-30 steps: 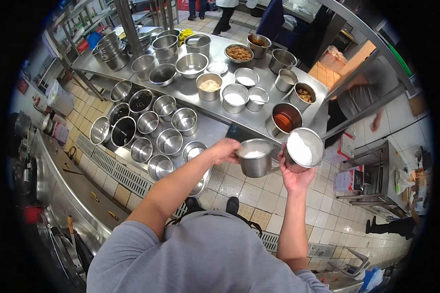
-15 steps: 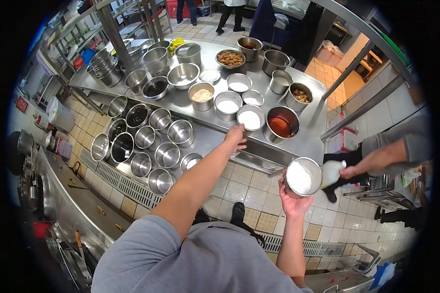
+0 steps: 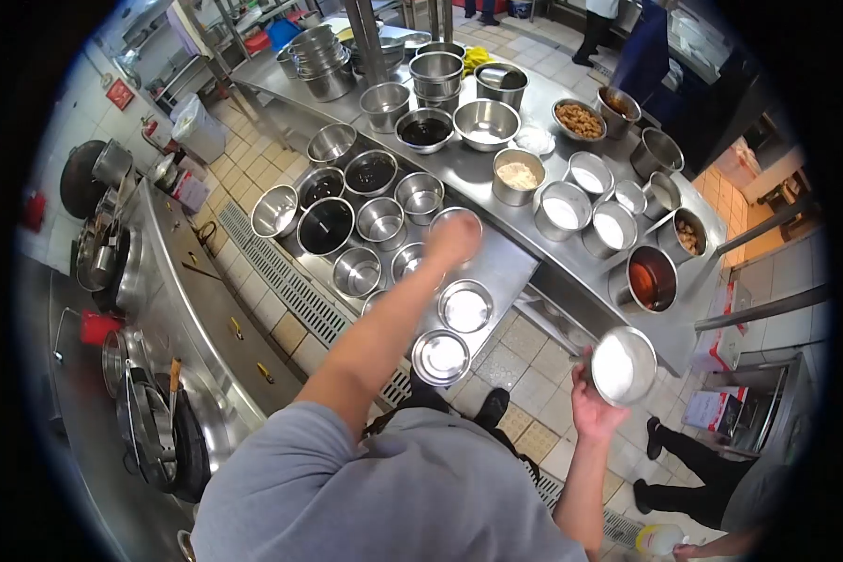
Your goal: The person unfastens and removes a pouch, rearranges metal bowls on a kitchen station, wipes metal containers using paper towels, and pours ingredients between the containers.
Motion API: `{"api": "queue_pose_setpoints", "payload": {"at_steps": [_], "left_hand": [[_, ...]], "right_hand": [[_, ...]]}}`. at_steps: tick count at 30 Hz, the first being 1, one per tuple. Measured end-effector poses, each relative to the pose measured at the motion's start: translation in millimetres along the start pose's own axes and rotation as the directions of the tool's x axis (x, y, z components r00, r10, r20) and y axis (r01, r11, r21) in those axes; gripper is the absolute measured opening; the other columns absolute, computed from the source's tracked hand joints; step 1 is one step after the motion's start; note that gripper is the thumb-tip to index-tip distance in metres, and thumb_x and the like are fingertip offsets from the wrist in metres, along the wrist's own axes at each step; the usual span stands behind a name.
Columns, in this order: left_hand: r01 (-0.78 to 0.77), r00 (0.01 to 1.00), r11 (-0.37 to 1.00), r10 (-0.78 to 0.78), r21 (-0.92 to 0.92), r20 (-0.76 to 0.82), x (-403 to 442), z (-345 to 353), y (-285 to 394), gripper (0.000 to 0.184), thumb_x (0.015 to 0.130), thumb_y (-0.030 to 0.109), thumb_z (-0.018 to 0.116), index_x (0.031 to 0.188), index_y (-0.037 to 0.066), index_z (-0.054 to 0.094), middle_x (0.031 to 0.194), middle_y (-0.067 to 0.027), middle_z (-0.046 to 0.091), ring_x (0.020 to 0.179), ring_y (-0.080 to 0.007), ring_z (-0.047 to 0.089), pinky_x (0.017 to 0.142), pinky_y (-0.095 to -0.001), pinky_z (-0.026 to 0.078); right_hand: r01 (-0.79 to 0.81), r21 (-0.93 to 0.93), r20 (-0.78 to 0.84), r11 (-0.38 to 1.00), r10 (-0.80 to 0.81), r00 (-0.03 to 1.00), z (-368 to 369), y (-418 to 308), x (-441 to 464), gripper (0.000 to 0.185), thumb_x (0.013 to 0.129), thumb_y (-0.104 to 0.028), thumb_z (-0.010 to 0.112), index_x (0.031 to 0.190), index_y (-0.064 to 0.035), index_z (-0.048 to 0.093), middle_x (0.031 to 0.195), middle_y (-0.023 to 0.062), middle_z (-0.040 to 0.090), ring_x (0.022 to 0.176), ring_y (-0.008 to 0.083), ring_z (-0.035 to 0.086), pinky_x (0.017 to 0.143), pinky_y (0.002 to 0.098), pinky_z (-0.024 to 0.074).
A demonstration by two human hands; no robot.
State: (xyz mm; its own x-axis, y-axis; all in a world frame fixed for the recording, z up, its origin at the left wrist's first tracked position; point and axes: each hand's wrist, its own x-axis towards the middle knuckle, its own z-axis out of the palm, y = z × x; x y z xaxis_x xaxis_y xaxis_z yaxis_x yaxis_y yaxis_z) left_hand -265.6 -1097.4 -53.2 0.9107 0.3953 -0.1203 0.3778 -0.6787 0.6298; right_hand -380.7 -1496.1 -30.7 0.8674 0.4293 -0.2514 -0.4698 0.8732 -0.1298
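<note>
In the head view my right hand [image 3: 598, 405] grips a round steel pot [image 3: 644, 348] by its side and base, off the table's front. White powder [image 3: 614, 368] lies inside that pot. My left hand [image 3: 453, 241] reaches down over a steel pot [image 3: 475, 228] on the lower shelf. Its back faces me, and the fingers are hidden, so whether they hold the rim is unclear. Beside this hand stand other bare steel pots [image 3: 465, 306] and pots of dark liquid [image 3: 326, 227].
On the steel table [image 3: 571, 262] stand pots of white powder [image 3: 562, 212], a pot of reddish liquid [image 3: 653, 281] and a bowl of brown pieces [image 3: 579, 120]. A co-worker's hand [image 3: 693, 551] at lower right holds a bottle [image 3: 659, 538]. Woks [image 3: 183, 436] line the left counter.
My left hand has moved from the table's edge beside a white-powder pot to the pots on the lower shelf. The view has turned left. The co-worker's bottle is farther from my held pot.
</note>
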Motion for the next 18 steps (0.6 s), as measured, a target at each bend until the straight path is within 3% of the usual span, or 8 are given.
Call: {"api": "queue_pose_setpoints", "payload": {"at_steps": [2,4,6,8,9,13,16,18], "left_hand": [[0.196,0.981,0.91,-0.181,0.365,-0.075,5,-39,-44,0.045,0.091,0.048,0.059,0.11,0.009,0.072,0.11,-0.0196,0.071,0.104,-0.0367,0.068,0.087,-0.046,0.054],[0.159,0.985,0.89,-0.173,0.428,-0.005,25,-29,-79,0.049,0.092,0.051,0.058,0.108,0.006,0.072,0.112,-0.0207,0.071,0.104,-0.0384,0.068,0.089,-0.0488,0.053],[0.046,0.988,0.922,-0.1,0.383,0.12,49,-12,-97,0.047,0.091,0.046,0.058,0.105,0.003,0.072,0.114,-0.0216,0.069,0.104,-0.0399,0.067,0.091,-0.0494,0.052],[-0.061,0.988,0.947,0.013,0.315,0.152,79,10,-116,0.042,0.091,0.04,0.058,0.105,0.003,0.072,0.111,-0.0221,0.07,0.104,-0.0396,0.067,0.091,-0.0478,0.053],[-0.094,0.989,0.963,0.06,0.253,0.138,86,18,-116,0.037,0.091,0.035,0.058,0.104,0.003,0.072,0.108,-0.0226,0.071,0.104,-0.0392,0.067,0.09,-0.0463,0.054],[-0.339,0.938,0.934,0.326,0.116,0.117,54,-4,-34,0.031,0.086,0.03,0.059,0.093,0.002,0.07,0.1,-0.0231,0.07,0.096,-0.043,0.066,0.086,-0.0505,0.053],[-0.448,0.869,0.894,0.436,-0.003,0.233,19,-26,18,0.028,0.083,0.029,0.061,0.082,0.002,0.066,0.088,-0.0228,0.068,0.087,-0.0428,0.065,0.079,-0.0499,0.051],[-0.475,0.845,0.877,0.475,-0.063,0.245,12,-22,34,0.028,0.081,0.028,0.062,0.074,0.001,0.062,0.078,-0.0218,0.066,0.078,-0.0427,0.065,0.072,-0.0496,0.05]], "right_hand": [[-0.03,-0.055,-0.083,0.998,0.025,0.996,3,19,30,0.071,0.091,-0.054,0.056,0.149,-0.0155,0.044,0.149,0.0212,0.044,0.12,0.0426,0.05,0.091,0.0455,0.0547],[0.014,-0.117,-0.114,0.993,-0.028,0.993,7,42,66,0.073,0.086,-0.061,0.057,0.144,-0.017,0.049,0.144,0.0163,0.05,0.12,0.0426,0.051,0.088,0.044,0.0512],[0.004,-0.101,-0.061,0.995,-0.011,0.998,17,60,90,0.072,0.087,-0.064,0.055,0.144,-0.0206,0.049,0.143,0.008,0.053,0.123,0.0351,0.053,0.094,0.0494,0.0484],[-0.023,-0.147,0.02,0.989,0.026,0.999,29,73,103,0.072,0.089,-0.068,0.051,0.144,-0.0215,0.048,0.145,0.0074,0.052,0.129,0.0328,0.052,0.097,0.0529,0.0504],[0.01,-0.23,-0.046,0.973,-0.021,0.999,36,78,109,0.074,0.09,-0.072,0.048,0.144,-0.0216,0.047,0.143,0.0088,0.054,0.127,0.033,0.053,0.093,0.0526,0.0523],[0.092,-0.433,-0.147,0.896,-0.172,0.974,57,85,129,0.081,0.091,-0.076,0.045,0.146,-0.0166,0.045,0.14,0.0122,0.055,0.123,0.0319,0.055,0.093,0.0511,0.051],[0.087,-0.598,-0.206,0.797,-0.257,0.944,77,80,137,0.072,0.096,-0.066,0.047,0.145,-0.0139,0.044,0.138,0.0109,0.056,0.124,0.0296,0.055,0.096,0.0479,0.0492],[0.266,-0.83,-0.004,0.49,-0.482,0.876,81,75,145,0.061,0.102,-0.053,0.049,0.147,-0.0121,0.044,0.138,0.0098,0.055,0.126,0.025,0.053,0.098,0.0435,0.0473]]}}
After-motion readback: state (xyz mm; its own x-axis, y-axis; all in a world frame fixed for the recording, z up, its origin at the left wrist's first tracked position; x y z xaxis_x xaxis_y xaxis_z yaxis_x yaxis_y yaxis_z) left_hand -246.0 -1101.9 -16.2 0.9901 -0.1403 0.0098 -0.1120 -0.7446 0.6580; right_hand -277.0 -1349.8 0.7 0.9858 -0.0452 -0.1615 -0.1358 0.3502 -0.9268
